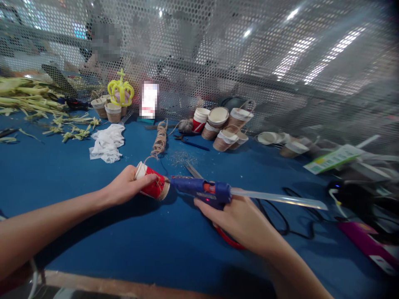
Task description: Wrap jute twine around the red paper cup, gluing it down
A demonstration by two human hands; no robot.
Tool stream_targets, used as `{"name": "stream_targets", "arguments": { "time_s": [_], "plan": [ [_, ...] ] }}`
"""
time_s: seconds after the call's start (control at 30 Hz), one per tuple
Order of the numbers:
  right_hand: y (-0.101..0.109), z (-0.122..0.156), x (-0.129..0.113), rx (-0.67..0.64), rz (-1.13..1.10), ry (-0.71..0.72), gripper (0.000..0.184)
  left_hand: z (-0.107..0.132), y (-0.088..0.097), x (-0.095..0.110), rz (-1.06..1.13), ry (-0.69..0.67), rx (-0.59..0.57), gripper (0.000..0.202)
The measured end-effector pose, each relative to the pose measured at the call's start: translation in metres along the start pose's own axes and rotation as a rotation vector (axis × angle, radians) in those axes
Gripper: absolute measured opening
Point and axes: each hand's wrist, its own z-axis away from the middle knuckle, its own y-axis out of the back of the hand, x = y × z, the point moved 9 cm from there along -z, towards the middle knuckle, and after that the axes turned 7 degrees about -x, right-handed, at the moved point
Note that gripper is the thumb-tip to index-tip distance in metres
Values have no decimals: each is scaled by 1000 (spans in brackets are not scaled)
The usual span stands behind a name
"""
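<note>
Your left hand [131, 185] holds the paper cup [157, 190] over the table [124, 245], left of the glue gun [193, 187] in your right hand [241, 218], whose nozzle is at the cup's right end. The scissors [193, 170] lie beneath the glue gun. Behind the cup lies the twine bundle [160, 139], with the cloth [109, 143] to its left. Farther back, left to right: the stalks [31, 95], the left cups [112, 113] below the crown [120, 94], the phone [149, 99], the right cups [225, 140].

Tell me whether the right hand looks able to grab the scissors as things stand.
Probably not: the right hand is wrapped around the blue glue gun, which partly hides the scissors. Their red handle shows close beneath the hand, so freeing it should likely be enough.
</note>
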Motion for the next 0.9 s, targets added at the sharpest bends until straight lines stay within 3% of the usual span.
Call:
{"name": "stream_targets", "arguments": {
  "time_s": [0.37, 0.67, 0.9],
  "plan": [
    [3, 2, -12, 8, -33, 80, 22, 1, 1, -2, 53, 44, 17, 40],
    [-1, 2, -13, -52, -10, 27, 27, 1, 0, 2, 101, 85, 23, 41],
    [3, 3, -11, -1, -14, 26, 27, 0, -2, 0, 110, 46, 7, 38]
  ]
}}
